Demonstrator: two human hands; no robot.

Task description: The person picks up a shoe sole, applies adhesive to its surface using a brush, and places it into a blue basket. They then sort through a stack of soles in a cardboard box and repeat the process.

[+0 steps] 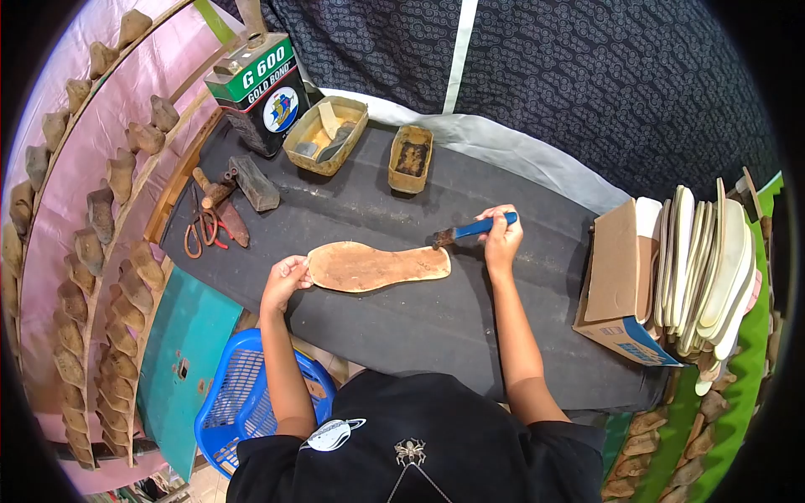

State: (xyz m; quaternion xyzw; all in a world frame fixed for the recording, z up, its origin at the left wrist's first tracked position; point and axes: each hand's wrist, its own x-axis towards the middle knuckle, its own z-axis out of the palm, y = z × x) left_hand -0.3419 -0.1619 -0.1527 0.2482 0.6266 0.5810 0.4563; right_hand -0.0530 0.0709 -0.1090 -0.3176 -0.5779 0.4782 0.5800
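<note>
A tan insole (369, 268), shaped like a shoe sole, lies flat over the dark table with its wide end to the left. My left hand (289, 277) pinches that wide end between thumb and fingers. In my right hand (501, 239) is a brush with a blue handle (480, 227), the fist wrapped round it. Its dark, crusted bristles (443, 239) reach the narrow heel end of the insole. Beyond them stands a small tub (411, 159) with dark brown residue inside.
A G 600 Gold Bond can (260, 92) and a tray of scraps (344, 163) stand at the back left. Scissors (201, 228) and other tools lie near them. A cardboard box (612, 264) full of pale soles (700, 268) is at right. A blue basket (239, 402) sits below; shoe lasts (101, 214) line the left racks.
</note>
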